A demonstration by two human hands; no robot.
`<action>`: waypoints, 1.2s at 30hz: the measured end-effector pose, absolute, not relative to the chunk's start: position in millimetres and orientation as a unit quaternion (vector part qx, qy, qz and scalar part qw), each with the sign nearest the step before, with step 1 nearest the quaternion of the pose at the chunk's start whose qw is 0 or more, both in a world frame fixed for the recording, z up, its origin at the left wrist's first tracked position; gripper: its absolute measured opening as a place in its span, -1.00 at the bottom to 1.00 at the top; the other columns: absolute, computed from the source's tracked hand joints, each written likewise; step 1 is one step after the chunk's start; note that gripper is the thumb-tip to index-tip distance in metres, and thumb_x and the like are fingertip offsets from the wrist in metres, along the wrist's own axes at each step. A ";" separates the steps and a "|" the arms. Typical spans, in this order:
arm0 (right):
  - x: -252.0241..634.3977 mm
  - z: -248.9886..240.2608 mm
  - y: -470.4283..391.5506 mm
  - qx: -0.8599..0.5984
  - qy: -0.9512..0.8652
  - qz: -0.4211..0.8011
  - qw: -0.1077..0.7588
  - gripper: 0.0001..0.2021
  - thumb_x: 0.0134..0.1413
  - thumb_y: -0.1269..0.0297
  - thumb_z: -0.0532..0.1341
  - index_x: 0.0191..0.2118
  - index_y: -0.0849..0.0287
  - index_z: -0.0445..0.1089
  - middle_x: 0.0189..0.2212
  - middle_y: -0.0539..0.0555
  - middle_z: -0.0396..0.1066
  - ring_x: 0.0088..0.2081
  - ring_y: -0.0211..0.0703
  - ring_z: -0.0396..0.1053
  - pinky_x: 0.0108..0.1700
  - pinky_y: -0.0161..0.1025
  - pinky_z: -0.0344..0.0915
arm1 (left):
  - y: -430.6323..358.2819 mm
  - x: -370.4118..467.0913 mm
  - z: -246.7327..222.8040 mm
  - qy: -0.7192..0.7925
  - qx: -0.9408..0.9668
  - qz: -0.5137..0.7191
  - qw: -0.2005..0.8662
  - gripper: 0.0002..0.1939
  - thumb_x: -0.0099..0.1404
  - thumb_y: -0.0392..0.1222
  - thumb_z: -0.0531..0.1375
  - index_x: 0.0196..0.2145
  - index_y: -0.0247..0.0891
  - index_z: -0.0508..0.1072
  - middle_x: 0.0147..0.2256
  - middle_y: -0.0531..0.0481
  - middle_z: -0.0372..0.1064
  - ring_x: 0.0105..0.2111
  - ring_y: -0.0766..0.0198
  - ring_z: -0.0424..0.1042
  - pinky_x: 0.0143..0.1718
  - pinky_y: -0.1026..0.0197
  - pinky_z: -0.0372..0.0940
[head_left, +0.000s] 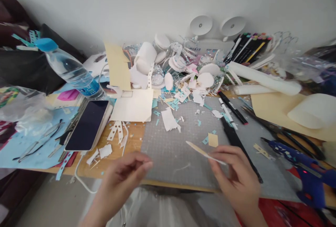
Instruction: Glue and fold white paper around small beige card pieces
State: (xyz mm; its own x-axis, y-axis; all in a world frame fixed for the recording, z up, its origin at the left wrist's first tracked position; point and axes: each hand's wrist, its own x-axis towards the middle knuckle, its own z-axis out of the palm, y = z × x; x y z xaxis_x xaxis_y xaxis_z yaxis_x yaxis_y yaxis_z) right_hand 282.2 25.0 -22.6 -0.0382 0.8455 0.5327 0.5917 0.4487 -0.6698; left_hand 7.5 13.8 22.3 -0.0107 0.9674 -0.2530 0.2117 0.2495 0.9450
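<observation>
Surface (135,137) cluttered along its back edge. Near the front edge, right hand (237,171) pinches a pale paper strip (197,148) above the grey mat (169,153); left hand (128,174) narrow, closure cannot be confirmed.

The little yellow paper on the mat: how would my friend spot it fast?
Find the big grey mat. Just beyond the right hand lies the little yellow paper. Unlike the blue scrap beside it, it is plain and straight-edged.

Glue gun (309,176) cut off at right
Bottle label (89,89) blurred at left; right hand (235,171) partly hides pale strip (197,148).
</observation>
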 end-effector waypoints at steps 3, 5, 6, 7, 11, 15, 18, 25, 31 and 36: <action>277.1 -22.6 26.1 -0.556 -0.627 0.188 0.512 -0.94 0.17 0.38 0.25 -0.28 0.07 0.43 -0.27 0.05 0.41 -0.25 -0.18 0.43 -0.25 -0.27 0.40 | 10.0 -6.7 31.8 0.642 0.495 0.441 0.384 -0.72 0.29 0.03 0.22 -0.48 -0.16 0.52 -0.52 0.03 0.35 -0.48 0.27 0.32 -0.47 0.28 0.23; 270.1 -23.2 26.2 -0.571 -0.573 0.243 0.536 -0.98 0.19 0.34 0.25 -0.26 0.08 0.43 -0.26 0.04 0.42 -0.34 -0.24 0.43 -0.31 -0.32 0.42 | 8.4 -5.8 32.9 0.623 0.550 0.453 0.323 -0.79 0.34 -0.05 0.19 -0.40 -0.13 0.54 -0.39 -0.01 0.44 -0.31 0.19 0.42 -0.28 0.23 0.33; 266.1 -23.2 26.1 -0.567 -0.550 0.270 0.550 -0.98 0.19 0.33 0.25 -0.25 0.08 0.43 -0.24 0.04 0.43 -0.37 -0.27 0.44 -0.33 -0.33 0.44 | 7.8 -1.8 31.1 0.607 0.583 0.446 0.303 -0.86 0.34 -0.11 0.19 -0.31 -0.11 0.54 -0.30 -0.02 0.46 -0.23 0.17 0.44 -0.20 0.21 0.34; 261.9 -22.9 26.1 -0.558 -0.531 0.295 0.565 -0.98 0.19 0.32 0.26 -0.25 0.09 0.42 -0.23 0.04 0.44 -0.40 -0.28 0.44 -0.33 -0.34 0.46 | 7.2 4.3 27.7 0.592 0.617 0.432 0.287 -0.89 0.33 -0.16 0.20 -0.22 -0.08 0.53 -0.23 -0.02 0.47 -0.17 0.16 0.45 -0.13 0.19 0.35; 247.1 -16.6 24.7 -0.528 -0.505 0.346 0.589 -0.97 0.18 0.30 0.28 -0.25 0.09 0.44 -0.27 0.03 0.48 -0.44 -0.29 0.46 -0.36 -0.36 0.49 | 6.8 42.3 3.7 0.536 0.706 0.366 0.283 -0.61 0.31 -0.25 0.24 0.08 -0.04 0.38 0.06 -0.09 0.39 0.05 0.12 0.40 0.06 0.10 0.33; 242.0 -11.8 19.0 -0.506 -0.504 0.392 0.580 -0.94 0.20 0.27 0.26 -0.26 0.09 0.47 -0.33 0.04 0.48 -0.46 -0.28 0.44 -0.39 -0.35 0.48 | 17.8 78.8 -19.4 0.515 0.709 0.344 0.336 -0.37 0.29 -0.30 0.25 0.25 -0.12 0.15 0.05 -0.18 0.39 -0.15 0.16 0.47 -0.13 0.13 0.42; 247.9 -11.8 13.0 -0.509 -0.494 0.410 0.573 -0.93 0.21 0.24 0.24 -0.25 0.08 0.45 -0.35 0.05 0.45 -0.47 -0.26 0.40 -0.44 -0.32 0.45 | 35.5 91.9 -25.9 0.506 0.756 0.295 0.291 -0.52 0.33 -0.34 0.18 0.19 -0.21 0.24 -0.11 -0.13 0.44 -0.25 0.19 0.45 -0.21 0.16 0.41; 276.6 -7.4 4.8 -0.578 -0.505 0.231 0.598 -0.90 0.20 0.33 0.24 -0.37 0.10 0.37 -0.27 0.04 0.45 -0.51 -0.35 0.30 -0.54 -0.36 0.26 | 64.6 71.2 -20.8 0.474 0.835 0.211 0.183 -0.68 0.31 -0.54 0.02 -0.38 -0.21 0.44 -0.34 -0.04 0.38 -0.29 0.13 0.34 -0.29 0.15 0.32; 280.1 -34.8 4.7 -0.506 -0.714 0.100 0.474 -0.82 0.18 0.48 0.19 -0.15 0.08 0.40 -0.19 0.08 0.49 -0.17 -0.14 0.47 -0.16 -0.19 0.42 | 61.0 27.6 -11.9 0.542 0.803 0.241 0.059 -0.68 0.33 -0.52 0.00 -0.21 -0.23 0.47 -0.26 -0.12 0.39 -0.22 0.05 0.33 -0.14 0.05 0.27; 267.7 -44.1 9.7 -0.442 -0.805 0.117 0.377 -0.79 0.20 0.52 0.16 -0.14 0.09 0.40 -0.19 0.03 0.52 -0.15 -0.14 0.43 -0.10 -0.15 0.38 | 50.1 13.7 -3.8 0.569 0.776 0.268 -0.040 -0.68 0.38 -0.43 0.04 0.02 -0.24 0.42 -0.02 -0.19 0.44 0.00 -0.03 0.35 0.05 -0.08 0.16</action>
State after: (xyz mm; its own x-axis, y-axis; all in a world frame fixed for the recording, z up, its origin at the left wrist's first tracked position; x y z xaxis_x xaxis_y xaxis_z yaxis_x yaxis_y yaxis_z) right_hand 267.7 9.7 -44.1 -0.3246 0.8005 0.5039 0.6240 0.5816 -0.5219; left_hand 13.7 50.1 -3.8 0.2084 0.8617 0.4627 0.9050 -0.3493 0.2429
